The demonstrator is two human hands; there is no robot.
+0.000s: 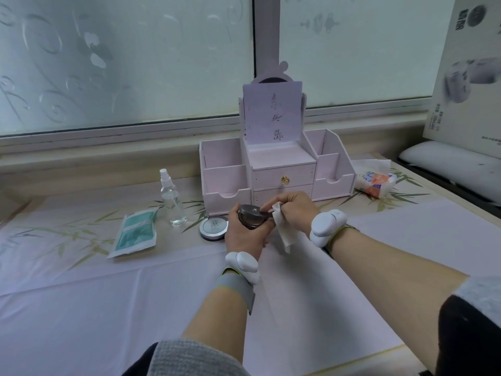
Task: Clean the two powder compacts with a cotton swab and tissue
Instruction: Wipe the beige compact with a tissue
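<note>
we see the left hand with fingers curled round a dark brown round powder compact, held above the tabletop in front of the pale pink wooden drawer organizer. the right hand has its fingers grasping a white folded tissue, forefinger pressed to the compact's lid edge. a silver round powder compact lies closed on the tabletop just left of the left hand. near it are a clear plastic spray bottle and a teal sealed packet. an orange-and-white soft tissue pack sits right of the organizer.
</note>
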